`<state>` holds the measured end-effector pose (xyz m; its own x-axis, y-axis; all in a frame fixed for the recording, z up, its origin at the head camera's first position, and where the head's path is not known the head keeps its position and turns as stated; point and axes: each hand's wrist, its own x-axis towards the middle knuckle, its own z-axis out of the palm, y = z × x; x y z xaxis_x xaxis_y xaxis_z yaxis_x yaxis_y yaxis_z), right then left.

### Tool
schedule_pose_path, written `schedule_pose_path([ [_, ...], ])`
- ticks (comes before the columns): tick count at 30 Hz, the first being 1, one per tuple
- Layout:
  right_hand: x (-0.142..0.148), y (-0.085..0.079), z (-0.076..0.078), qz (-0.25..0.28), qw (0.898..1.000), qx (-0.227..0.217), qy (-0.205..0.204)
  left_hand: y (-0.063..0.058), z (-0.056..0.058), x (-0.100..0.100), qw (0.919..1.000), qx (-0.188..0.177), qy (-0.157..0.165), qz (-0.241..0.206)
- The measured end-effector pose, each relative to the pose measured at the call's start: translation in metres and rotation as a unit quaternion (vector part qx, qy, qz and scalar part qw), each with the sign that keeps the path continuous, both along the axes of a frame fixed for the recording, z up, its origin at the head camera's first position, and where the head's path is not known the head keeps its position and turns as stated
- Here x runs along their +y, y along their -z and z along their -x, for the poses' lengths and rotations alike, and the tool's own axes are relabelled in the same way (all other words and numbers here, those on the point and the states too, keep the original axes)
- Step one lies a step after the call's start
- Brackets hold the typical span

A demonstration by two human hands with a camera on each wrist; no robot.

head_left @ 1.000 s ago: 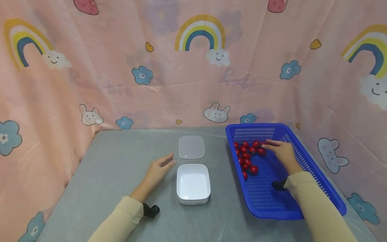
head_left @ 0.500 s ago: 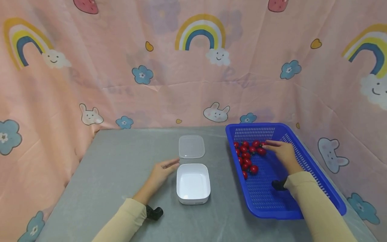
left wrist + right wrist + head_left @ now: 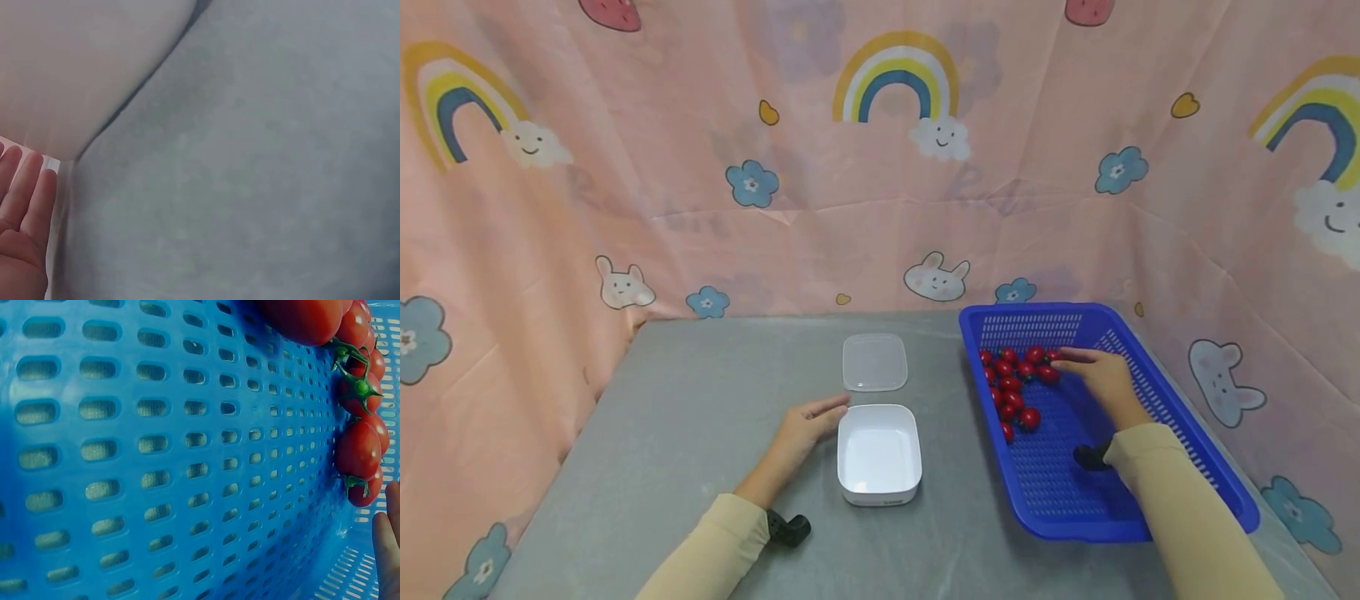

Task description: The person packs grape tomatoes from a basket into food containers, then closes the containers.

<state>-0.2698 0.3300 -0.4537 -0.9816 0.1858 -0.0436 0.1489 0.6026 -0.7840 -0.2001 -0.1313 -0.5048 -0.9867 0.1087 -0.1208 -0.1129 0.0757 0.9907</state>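
Note:
My left hand is at the left rim of a square white plastic box, its fingers extended along the rim's far left corner. In the left wrist view, straight fingers show next to the pale wall of the box. My right hand reaches into a blue perforated plastic basket, fingertips beside the cherry tomatoes along its left and far side. The right wrist view shows two fingertips just below red tomatoes with green stems; nothing shows held.
A translucent square lid lies flat on the grey table behind the box. Pink printed cloth hangs around the back and sides. A black wrist-worn device sticks out below the left wrist.
My left hand has moved right, from a little way off to the box's left rim. My right hand has stayed over the tomatoes in the basket.

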Motion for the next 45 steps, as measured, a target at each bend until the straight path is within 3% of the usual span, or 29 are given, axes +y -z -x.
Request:
schedule_pose_path([
  [5,0.001,0.002,0.001,-0.011,1.0,0.01,-0.008,0.004,0.0,0.001,0.9995,-0.007,-0.001,-0.032],
  [14,0.006,0.007,0.005,-0.005,0.999,-0.034,-0.004,0.01,0.002,0.001,0.9971,-0.027,0.003,-0.07],
  [23,0.007,0.009,0.011,-0.027,0.998,-0.055,-0.015,0.01,0.0,0.001,0.9981,-0.022,0.004,-0.057],
  [28,0.007,0.012,0.012,-0.013,0.997,-0.067,-0.033,0.009,0.0,0.002,0.9983,-0.02,0.001,-0.054],
  [38,0.006,0.019,0.014,-0.034,0.994,-0.072,-0.069,0.008,0.0,0.001,0.9984,-0.021,0.014,-0.051],
  [45,0.005,0.012,0.012,-0.043,0.994,-0.078,-0.059,0.008,0.0,0.002,0.9978,-0.025,0.009,-0.061],
])
